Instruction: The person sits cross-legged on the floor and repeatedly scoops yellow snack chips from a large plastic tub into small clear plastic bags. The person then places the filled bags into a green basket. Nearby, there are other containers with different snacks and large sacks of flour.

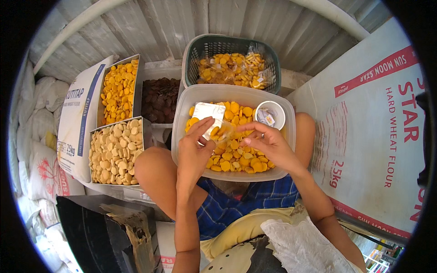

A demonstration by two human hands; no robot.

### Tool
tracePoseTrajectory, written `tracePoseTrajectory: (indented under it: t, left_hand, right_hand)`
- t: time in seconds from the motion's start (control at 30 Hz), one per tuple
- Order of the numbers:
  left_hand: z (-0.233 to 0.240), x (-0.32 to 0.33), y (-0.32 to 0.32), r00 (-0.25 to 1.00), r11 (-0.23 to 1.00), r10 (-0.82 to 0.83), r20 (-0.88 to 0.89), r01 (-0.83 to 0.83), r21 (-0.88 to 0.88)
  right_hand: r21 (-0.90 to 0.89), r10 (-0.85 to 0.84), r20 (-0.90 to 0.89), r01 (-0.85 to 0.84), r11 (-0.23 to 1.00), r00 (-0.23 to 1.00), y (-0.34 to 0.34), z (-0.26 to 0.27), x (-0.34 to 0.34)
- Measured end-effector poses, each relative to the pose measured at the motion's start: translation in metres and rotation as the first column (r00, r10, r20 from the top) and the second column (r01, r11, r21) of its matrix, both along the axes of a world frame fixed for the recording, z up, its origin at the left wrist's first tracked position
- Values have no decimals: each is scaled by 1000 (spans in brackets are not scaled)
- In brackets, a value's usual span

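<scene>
My left hand (195,145) holds a small clear plastic bag (226,132) with a few yellow round biscuits inside. To its right is my right hand (269,141), thumb and fingers apart, with nothing seen between them. Both hands are over a translucent plastic tub (232,175) across my lap. Loose yellow biscuits (234,158) cover its bottom. A shiny whitish flat packet (209,111), perhaps a stack of bags, lies on the biscuits behind my left fingers. On the right in the tub stands a white cup (282,116) with small printed paper slips (267,117).
Behind the tub, a dark green basket (191,56) holds filled bags (232,68). On the left are boxes of yellow biscuits (118,88) and pale biscuits (116,152), plus a container of dark brown pieces (160,100). Flour sacks (365,136) (80,119) flank me; a black box (102,232) sits lower left.
</scene>
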State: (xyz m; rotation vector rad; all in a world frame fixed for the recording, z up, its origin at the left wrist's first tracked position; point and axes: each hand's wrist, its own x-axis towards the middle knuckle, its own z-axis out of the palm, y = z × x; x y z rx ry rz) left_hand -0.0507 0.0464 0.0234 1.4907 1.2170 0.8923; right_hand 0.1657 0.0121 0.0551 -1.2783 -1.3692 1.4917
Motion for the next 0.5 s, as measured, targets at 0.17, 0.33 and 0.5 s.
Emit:
tracePoseTrajectory:
  t: [0.17,0.33,0.5]
  left_hand:
    - [-2,-3,-1,999,999,45,16,-45,8]
    - [-1,-1,-4,999,1000,27,21,-27,11]
    - [2,1,-5,998,999,38,48,-37,-11]
  right_hand:
    - [-221,367,859,-389,894,356,-13,-43,14]
    - [-253,418,829,-417,873,372,-30,-76,12]
    - [-197,482,705,-510,837,519,-26,-80,22]
